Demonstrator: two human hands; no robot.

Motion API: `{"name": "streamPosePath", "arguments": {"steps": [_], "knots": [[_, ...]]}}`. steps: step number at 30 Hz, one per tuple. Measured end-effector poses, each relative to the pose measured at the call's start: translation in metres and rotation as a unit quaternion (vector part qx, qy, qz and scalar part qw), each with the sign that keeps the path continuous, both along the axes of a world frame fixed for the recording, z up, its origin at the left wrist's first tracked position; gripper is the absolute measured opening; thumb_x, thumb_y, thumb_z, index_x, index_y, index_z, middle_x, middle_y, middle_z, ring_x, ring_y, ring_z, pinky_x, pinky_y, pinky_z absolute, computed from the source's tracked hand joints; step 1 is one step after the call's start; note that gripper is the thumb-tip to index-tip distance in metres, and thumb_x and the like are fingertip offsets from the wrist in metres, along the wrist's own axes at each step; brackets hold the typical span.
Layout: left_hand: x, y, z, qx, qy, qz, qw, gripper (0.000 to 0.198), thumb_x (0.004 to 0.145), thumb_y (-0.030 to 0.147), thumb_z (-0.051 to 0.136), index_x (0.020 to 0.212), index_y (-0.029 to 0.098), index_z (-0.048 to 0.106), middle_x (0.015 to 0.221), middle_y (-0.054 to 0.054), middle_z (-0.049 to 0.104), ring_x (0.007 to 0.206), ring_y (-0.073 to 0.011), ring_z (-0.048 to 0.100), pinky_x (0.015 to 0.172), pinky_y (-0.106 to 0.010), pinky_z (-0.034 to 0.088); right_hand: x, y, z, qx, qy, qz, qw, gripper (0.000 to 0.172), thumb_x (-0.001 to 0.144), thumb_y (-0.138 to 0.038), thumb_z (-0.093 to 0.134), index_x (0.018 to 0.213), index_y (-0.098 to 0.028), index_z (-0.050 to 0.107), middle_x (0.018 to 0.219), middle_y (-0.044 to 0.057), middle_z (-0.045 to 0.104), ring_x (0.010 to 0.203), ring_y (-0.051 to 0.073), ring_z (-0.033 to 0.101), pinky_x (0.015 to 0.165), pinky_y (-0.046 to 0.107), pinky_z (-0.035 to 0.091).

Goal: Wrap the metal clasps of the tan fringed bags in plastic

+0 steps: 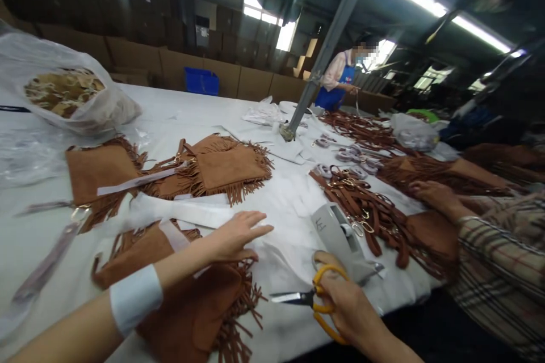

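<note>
My left hand (240, 232) is held over the table with its fingers stretched out and apart, nothing in its grasp. Beneath that forearm lies a brown fringed bag (191, 312) with a pale strip across its upper part. My right hand (353, 306) grips a pair of scissors (326, 323) by the yellow handles; the blades point left, over the white tabletop. Just beyond the scissors stands a grey tape dispenser (332, 232). More brown fringed bags, one of them a flat pouch (232, 165), lie past my left hand beside a white wrapped strap (170, 210).
Brown straps with metal clips (353, 198) are heaped right of the dispenser. At the right edge, a co-worker's hand (438, 198) in a plaid sleeve rests near brown pieces. A metal post (323, 51) rises from the table. A plastic sack (114, 102) stands far left.
</note>
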State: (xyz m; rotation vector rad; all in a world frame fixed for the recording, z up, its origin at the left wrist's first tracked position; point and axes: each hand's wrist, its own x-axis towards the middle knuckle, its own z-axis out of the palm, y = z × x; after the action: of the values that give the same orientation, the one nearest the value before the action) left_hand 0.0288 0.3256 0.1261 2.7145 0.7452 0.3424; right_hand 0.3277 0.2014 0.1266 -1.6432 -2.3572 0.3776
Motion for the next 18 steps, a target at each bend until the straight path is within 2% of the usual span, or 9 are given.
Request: {"name": "streamPosePath", "arguments": {"steps": [3, 5, 6, 8, 10, 12, 15, 18], "knots": [[0.060, -0.018, -0.006, 0.040, 0.018, -0.107, 0.993, 0.075, 0.078, 0.052, 0.060, 0.141, 0.023, 0.031, 0.145, -0.020, 0.035, 0.134, -0.0377, 0.027, 0.107, -0.058, 0.020, 0.014, -0.014, -0.013, 0.039, -0.032, 0.052, 0.997, 0.023, 0.067, -0.004, 0.039, 0.067, -0.021, 0.055, 0.056, 0.000, 0.056, 0.053, 0.016, 0.052, 0.053, 0.026, 0.036], [0.094, -0.031, -0.011, 0.065, 0.027, -0.162, 0.984, 0.075, 0.078, 0.053, 0.058, 0.140, 0.022, 0.031, 0.139, -0.020, 0.043, 0.131, -0.0383, 0.032, 0.105, -0.062, 0.018, 0.021, -0.021, -0.022, 0.052, -0.044, 0.075, 0.995, 0.025, 0.065, -0.003, 0.039, 0.070, -0.020, 0.056, 0.057, 0.001, 0.057, 0.055, 0.016, 0.052, 0.054, 0.027, 0.036], [0.109, -0.037, -0.014, 0.071, 0.034, -0.179, 0.981, 0.073, 0.077, 0.052, 0.059, 0.138, 0.021, 0.033, 0.132, -0.019, 0.049, 0.126, -0.0377, 0.039, 0.104, -0.062, 0.022, 0.024, -0.024, -0.026, 0.054, -0.046, 0.081, 0.994, 0.026, 0.065, -0.003, 0.038, 0.071, -0.020, 0.057, 0.058, 0.002, 0.057, 0.056, 0.017, 0.052, 0.055, 0.027, 0.037], [0.131, -0.049, -0.022, 0.063, 0.071, -0.187, 0.978, 0.060, 0.079, 0.048, 0.058, 0.129, 0.019, 0.042, 0.111, -0.016, 0.063, 0.105, -0.0337, 0.056, 0.095, -0.057, 0.037, 0.029, -0.029, -0.031, 0.057, -0.044, 0.079, 0.994, 0.026, 0.067, -0.004, 0.038, 0.073, -0.020, 0.058, 0.059, 0.002, 0.059, 0.058, 0.017, 0.052, 0.057, 0.028, 0.037], [0.143, -0.060, -0.031, 0.041, 0.124, -0.170, 0.977, 0.035, 0.085, 0.036, 0.052, 0.115, 0.019, 0.050, 0.090, -0.011, 0.068, 0.082, -0.0273, 0.064, 0.077, -0.045, 0.049, 0.034, -0.033, -0.034, 0.068, -0.038, 0.067, 0.995, 0.027, 0.069, -0.004, 0.038, 0.075, -0.020, 0.059, 0.060, 0.003, 0.059, 0.060, 0.017, 0.052, 0.058, 0.028, 0.037], [0.145, -0.070, -0.038, 0.029, 0.160, -0.145, 0.976, 0.017, 0.088, 0.024, 0.045, 0.103, 0.020, 0.054, 0.081, -0.008, 0.068, 0.072, -0.0239, 0.065, 0.064, -0.036, 0.050, 0.040, -0.036, -0.037, 0.088, -0.027, 0.067, 0.993, 0.028, 0.070, -0.003, 0.036, 0.074, -0.019, 0.058, 0.060, 0.003, 0.057, 0.059, 0.017, 0.050, 0.058, 0.028, 0.036], [0.140, -0.081, -0.045, 0.023, 0.191, -0.115, 0.975, 0.012, 0.086, 0.019, 0.047, 0.095, 0.020, 0.055, 0.081, -0.008, 0.067, 0.074, -0.0253, 0.065, 0.060, -0.034, 0.050, 0.046, -0.040, -0.044, 0.100, -0.009, 0.089, 0.991, 0.027, 0.074, -0.003, 0.035, 0.072, -0.019, 0.057, 0.060, 0.003, 0.055, 0.059, 0.017, 0.048, 0.059, 0.028, 0.034], [0.136, -0.088, -0.046, -0.007, 0.244, -0.076, 0.967, 0.012, 0.086, 0.018, 0.046, 0.091, 0.020, 0.057, 0.082, -0.010, 0.066, 0.078, -0.0273, 0.064, 0.064, -0.037, 0.050, 0.050, -0.042, -0.056, 0.095, 0.008, 0.092, 0.991, 0.022, 0.072, -0.003, 0.040, 0.072, -0.019, 0.056, 0.061, 0.002, 0.055, 0.059, 0.017, 0.048, 0.059, 0.028, 0.034]]}}
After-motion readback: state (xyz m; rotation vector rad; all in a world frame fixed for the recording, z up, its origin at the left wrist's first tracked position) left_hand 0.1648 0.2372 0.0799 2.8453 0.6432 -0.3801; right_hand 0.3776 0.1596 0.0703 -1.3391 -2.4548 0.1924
